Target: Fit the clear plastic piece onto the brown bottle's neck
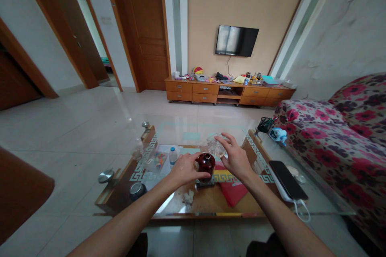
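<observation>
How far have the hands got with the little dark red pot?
Done: the left hand grips the dark red pot on the glass table. In hand: the right hand holds a clear glass piece beside it. Left: the two are not yet together.

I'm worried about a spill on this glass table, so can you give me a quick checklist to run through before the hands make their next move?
1. Left hand gripping the dark red jar: ok, fingers wrap its side.
2. Jar upright: ok, its mouth faces up.
3. Right hand holding the clear glass piece: ok, fingertips pinch it just beside the jar.
4. Jar contents: cannot tell, the inside is dark.
5. Phone clear of the hands: ok, it lies apart on the white power bank at the table's right edge.
6. Glass tabletop dry: cannot tell, reflections hide it.
</observation>
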